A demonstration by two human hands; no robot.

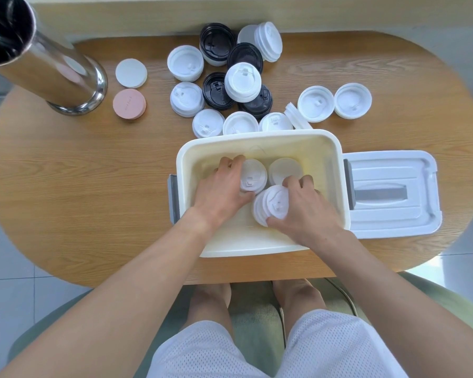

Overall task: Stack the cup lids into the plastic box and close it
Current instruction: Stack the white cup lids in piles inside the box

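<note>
Holding lid stacks inside the plastic box (260,248): left hand (221,190) clenched on one stack (253,174), right hand (305,211) on a tilted stack (271,204) at 5 o'clock; needed levelling before release.

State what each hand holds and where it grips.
Left hand grips a white lid stack by its sides. Right hand holds a tilted white lid stack by its rim, inside the box.
</note>
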